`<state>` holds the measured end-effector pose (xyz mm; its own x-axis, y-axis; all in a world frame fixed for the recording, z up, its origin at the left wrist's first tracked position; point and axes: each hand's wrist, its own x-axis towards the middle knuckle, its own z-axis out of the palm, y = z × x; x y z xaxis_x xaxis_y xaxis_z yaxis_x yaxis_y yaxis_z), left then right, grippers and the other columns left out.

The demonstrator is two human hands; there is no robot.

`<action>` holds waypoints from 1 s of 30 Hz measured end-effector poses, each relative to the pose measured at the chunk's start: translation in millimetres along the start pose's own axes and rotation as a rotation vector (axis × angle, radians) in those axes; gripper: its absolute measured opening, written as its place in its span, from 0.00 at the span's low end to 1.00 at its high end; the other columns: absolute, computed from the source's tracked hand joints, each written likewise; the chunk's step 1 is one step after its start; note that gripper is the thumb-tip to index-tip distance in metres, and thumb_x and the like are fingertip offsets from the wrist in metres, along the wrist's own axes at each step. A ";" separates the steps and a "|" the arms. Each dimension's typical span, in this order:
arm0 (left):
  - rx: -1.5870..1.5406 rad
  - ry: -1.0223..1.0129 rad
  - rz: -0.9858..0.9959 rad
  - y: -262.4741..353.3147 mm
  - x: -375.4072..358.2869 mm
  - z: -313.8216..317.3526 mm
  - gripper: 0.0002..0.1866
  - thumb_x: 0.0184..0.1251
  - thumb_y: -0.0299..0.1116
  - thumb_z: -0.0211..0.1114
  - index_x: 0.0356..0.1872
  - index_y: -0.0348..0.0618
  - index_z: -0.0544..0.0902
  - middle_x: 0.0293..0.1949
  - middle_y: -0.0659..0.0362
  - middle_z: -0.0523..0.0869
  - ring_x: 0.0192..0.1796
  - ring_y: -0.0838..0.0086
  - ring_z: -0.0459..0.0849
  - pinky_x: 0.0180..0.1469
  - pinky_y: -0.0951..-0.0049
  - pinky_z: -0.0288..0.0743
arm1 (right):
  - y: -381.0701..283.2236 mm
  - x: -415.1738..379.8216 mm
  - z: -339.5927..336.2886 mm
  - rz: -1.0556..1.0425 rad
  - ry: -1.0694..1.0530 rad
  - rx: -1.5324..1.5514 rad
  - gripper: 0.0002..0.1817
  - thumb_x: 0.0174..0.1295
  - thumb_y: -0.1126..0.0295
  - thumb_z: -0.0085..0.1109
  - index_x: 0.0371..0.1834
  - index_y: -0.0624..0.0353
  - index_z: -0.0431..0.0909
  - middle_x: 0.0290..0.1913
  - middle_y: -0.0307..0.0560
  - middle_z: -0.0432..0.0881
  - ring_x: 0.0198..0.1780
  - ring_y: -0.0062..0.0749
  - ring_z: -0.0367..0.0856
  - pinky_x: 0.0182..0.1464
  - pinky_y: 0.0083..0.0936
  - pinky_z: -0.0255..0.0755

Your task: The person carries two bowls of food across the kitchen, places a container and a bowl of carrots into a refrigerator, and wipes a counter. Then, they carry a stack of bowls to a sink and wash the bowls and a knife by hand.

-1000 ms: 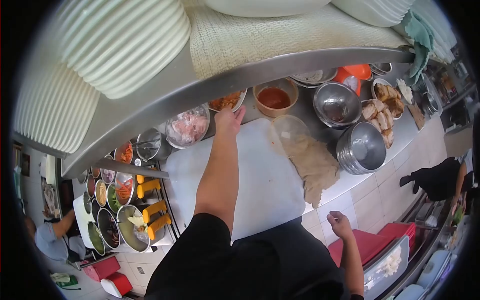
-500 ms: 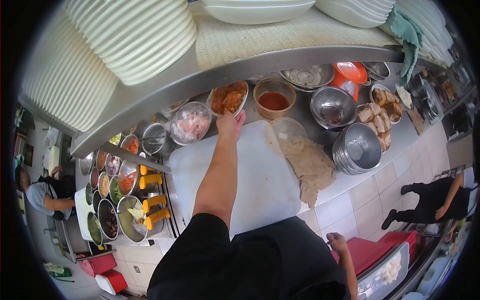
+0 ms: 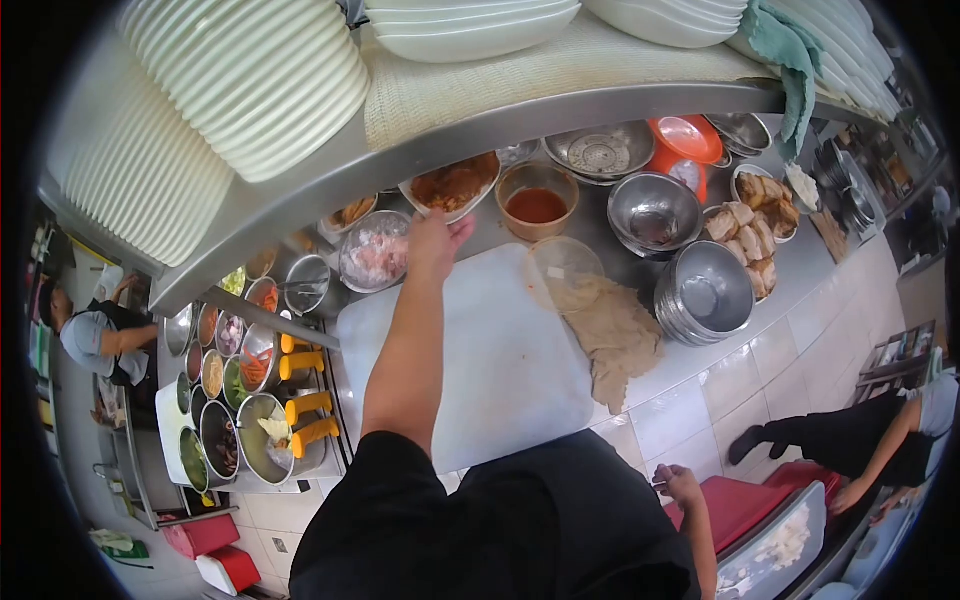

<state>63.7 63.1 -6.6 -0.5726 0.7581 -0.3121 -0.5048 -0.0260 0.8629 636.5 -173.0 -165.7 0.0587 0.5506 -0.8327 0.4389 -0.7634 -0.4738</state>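
My left hand (image 3: 437,238) reaches over the far edge of the white cutting board (image 3: 470,350) and has its fingers on the near rim of a white bowl of reddish-brown food (image 3: 455,186). My right hand (image 3: 677,482) is low at my right side, its fingers curled round something small and thin that I cannot make out. To the right of the white bowl stands a tan tub of red sauce (image 3: 536,205). A bowl of pale pink meat (image 3: 375,252) is at its lower left. A brown cloth (image 3: 608,335) and a clear round lid (image 3: 565,262) lie at the board's right edge.
A metal shelf (image 3: 600,103) with stacked white plates (image 3: 250,80) crosses above the counter. Ingredient tubs (image 3: 262,440) stand at left, stacked metal bowls (image 3: 708,290) and sliced meat (image 3: 745,235) at right. A person is at far left (image 3: 110,335), another at far right (image 3: 870,440).
The white bowl and my left hand have shifted slightly up and left in view, with the bowl further under the shelf. The person at right has moved lower, an arm stretched toward the bins.
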 end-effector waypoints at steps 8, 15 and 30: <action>0.227 -0.025 -0.049 18.2 -106.4 -79.1 0.18 0.72 0.26 0.46 0.60 0.31 0.68 0.49 0.44 0.82 0.39 0.62 0.87 0.40 0.67 0.85 | -195.9 -61.6 20.0 -0.488 -0.457 -0.068 0.15 0.72 0.61 0.54 0.37 0.63 0.80 0.33 0.41 0.84 0.32 0.23 0.80 0.39 0.23 0.75; 0.301 0.140 -0.151 -2.9 -190.6 -176.1 0.20 0.71 0.25 0.43 0.60 0.29 0.70 0.44 0.46 0.84 0.34 0.65 0.87 0.34 0.71 0.84 | -374.2 -49.8 121.0 -0.859 -0.590 -0.434 0.10 0.70 0.66 0.56 0.40 0.62 0.80 0.32 0.37 0.81 0.33 0.20 0.78 0.39 0.21 0.73; 0.307 0.126 -0.134 -22.2 -205.9 -238.5 0.25 0.74 0.34 0.57 0.67 0.34 0.67 0.38 0.52 0.83 0.35 0.71 0.86 0.35 0.73 0.85 | -592.7 76.6 401.0 -1.371 0.089 -0.363 0.19 0.69 0.57 0.57 0.52 0.61 0.79 0.50 0.54 0.82 0.52 0.44 0.79 0.56 0.36 0.72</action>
<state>38.8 -247.8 -56.3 -0.5994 0.6547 -0.4606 -0.3740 0.2797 0.8842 21.3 186.3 -63.6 -0.5453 0.8014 0.2457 0.3950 0.5042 -0.7680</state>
